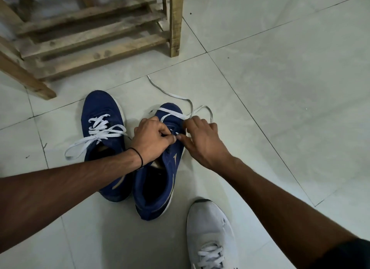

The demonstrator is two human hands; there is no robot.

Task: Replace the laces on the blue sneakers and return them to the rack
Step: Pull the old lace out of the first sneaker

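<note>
Two blue sneakers stand side by side on the tiled floor. The left sneaker (100, 116) has a white lace threaded through it, with loose ends trailing to the left. The right sneaker (158, 180) is partly laced; its white lace (174, 96) runs across the toe and trails over the floor behind it. My left hand (152, 140) sits on the sneaker's eyelets and pinches the lace. My right hand (202, 138) is at the sneaker's right side, thumb meeting the left hand's fingertips, fingers curled round the lace.
The wooden rack (96, 34) with slatted shelves stands at the back left, close behind the sneakers. My foot in a white shoe (210, 234) rests on the floor at the front right. Pale floor tiles (280, 78) stretch to the right.
</note>
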